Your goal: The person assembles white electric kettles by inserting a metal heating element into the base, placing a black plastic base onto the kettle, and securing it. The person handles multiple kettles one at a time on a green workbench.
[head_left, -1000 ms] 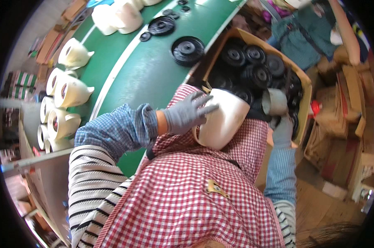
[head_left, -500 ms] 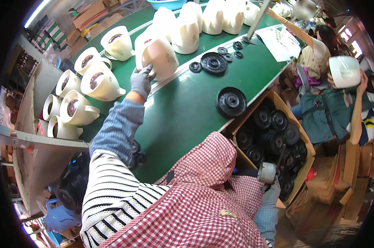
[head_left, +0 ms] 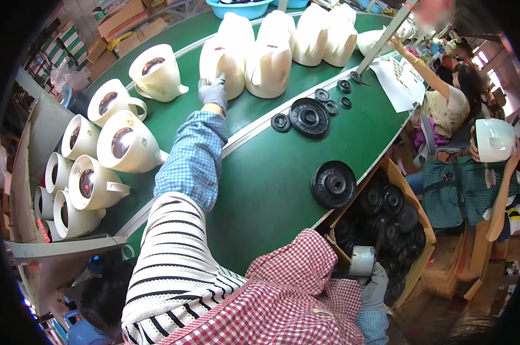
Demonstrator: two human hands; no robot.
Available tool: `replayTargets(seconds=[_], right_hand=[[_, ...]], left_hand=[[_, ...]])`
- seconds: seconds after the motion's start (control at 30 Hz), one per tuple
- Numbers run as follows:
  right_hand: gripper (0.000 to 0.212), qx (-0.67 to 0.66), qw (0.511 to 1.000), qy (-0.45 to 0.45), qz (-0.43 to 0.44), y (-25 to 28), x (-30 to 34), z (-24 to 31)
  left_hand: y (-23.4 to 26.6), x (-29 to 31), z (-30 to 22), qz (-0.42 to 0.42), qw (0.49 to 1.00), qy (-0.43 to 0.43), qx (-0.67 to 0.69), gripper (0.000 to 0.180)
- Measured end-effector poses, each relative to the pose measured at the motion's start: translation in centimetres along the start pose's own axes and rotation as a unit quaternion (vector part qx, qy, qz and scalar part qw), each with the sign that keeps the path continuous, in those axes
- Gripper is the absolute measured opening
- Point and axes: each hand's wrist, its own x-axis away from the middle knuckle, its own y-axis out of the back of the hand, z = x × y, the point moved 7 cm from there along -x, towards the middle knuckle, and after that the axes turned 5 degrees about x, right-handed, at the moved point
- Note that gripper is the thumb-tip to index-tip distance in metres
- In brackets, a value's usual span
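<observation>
My gloved left hand (head_left: 214, 92) reaches far across the green bench. Its fingers close against the lower side of a white kettle body (head_left: 233, 64), thumb pressed on the wall. That kettle body stands beside another white kettle body (head_left: 268, 69), at the near end of a group. Low on the right, my gloved right hand (head_left: 375, 286) is closed round a tool with a cylindrical metal head (head_left: 361, 260). The hand's lower part is hidden by its sleeve and the checked apron. The tool head hangs over the near edge of a carton (head_left: 422, 213) of black round bases.
More white kettle bodies with shiny interiors (head_left: 122, 142) cluster at the left. A large black disc (head_left: 333, 184), another disc (head_left: 310, 117) and several small black rings (head_left: 280, 122) lie on the bench (head_left: 260, 190). At right, a co-worker's hands hold a white kettle body (head_left: 494, 141).
My left hand has pushed the kettle body away from me into the group at the back. My right hand still holds the metal tool. The whole view has shifted slightly.
</observation>
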Motion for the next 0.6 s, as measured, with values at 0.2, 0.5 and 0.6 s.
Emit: replayTargets(seconds=[0.2, 0.5, 0.6], right_hand=[[0.026, 0.017, 0.997, -0.023, 0.076, -8.0, -2.0, 2.0], [0.05, 0.37, 0.853, 0.24, 0.279, -24.4, 0.7, 4.7], [0.05, 0.423, 0.818, 0.286, 0.266, -26.8, 0.9, 3.5]], left_hand=[[1.6, -7.8, -0.2, 0.173, 0.943, -0.031, -0.282, 0.058], [10.0, -9.0, -16.2, -0.017, 0.704, -0.062, -0.707, 0.061], [7.9, -9.7, -14.3, 0.031, 0.705, -0.148, -0.693, 0.048]])
